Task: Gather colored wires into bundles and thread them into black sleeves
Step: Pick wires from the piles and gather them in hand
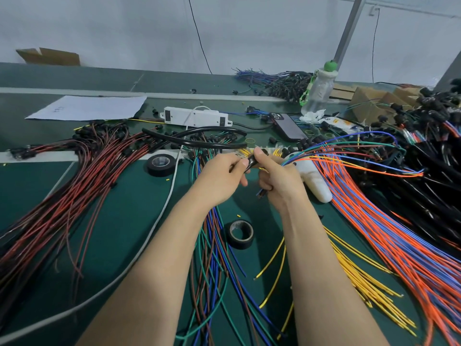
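Observation:
My left hand [222, 174] and my right hand [277, 176] meet over the middle of the green table [119, 221]. Between their fingertips sits a short black sleeve [251, 161]; both hands pinch it. My right hand also grips a bundle of colored wires [349, 146] that arcs off to the right, its cut ends poking out below the palm. Several long black sleeves [199, 138] lie curved just beyond the hands. Loose blue, green and brown wires [212, 258] run under my left forearm. Yellow wires [361, 278] lie under my right forearm.
Red and black wires [62, 196] fan over the left. Orange and blue wires [399, 233] and black harnesses [436, 146] fill the right. Two black tape rolls [161, 164] [240, 233], a white glove [316, 182], a phone [289, 126], a white power strip [195, 117], a bottle [318, 91] and paper [92, 107] lie around.

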Tool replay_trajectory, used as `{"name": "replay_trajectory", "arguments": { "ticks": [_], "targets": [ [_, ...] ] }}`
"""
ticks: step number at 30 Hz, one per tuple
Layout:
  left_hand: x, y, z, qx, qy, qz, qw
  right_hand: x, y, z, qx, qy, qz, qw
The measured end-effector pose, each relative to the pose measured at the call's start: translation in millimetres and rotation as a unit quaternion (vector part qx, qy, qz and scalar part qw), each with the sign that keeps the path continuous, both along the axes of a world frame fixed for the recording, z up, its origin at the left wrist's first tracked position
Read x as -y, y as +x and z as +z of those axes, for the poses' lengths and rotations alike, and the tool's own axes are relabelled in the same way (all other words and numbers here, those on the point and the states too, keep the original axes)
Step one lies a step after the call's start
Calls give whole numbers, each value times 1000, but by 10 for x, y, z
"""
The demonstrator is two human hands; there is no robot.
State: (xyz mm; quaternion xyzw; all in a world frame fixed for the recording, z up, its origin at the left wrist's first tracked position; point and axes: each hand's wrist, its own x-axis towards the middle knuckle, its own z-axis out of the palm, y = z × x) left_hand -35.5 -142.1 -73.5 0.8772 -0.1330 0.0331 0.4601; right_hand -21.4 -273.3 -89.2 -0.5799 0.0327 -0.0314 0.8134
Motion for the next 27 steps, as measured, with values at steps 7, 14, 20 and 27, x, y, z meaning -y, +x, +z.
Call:
{"name": "replay_trajectory", "arguments": {
  "ticks": [7,14,20,27],
  "targets": [
    [-152,44,-34,-33,-15,-28,999,47,26,-17,-43,60,-34,997],
    [-95,6,-29,-25,26,-67,997,41,37,-23,-17,21,-79,996],
    [-124,31,-49,-3,19,-74,997,48,10,-4,-22,37,-43,998],
    [-176,27,-69,-80,-99,-78,989,39,18,-2,-5,39,-68,997]
  ]
}}
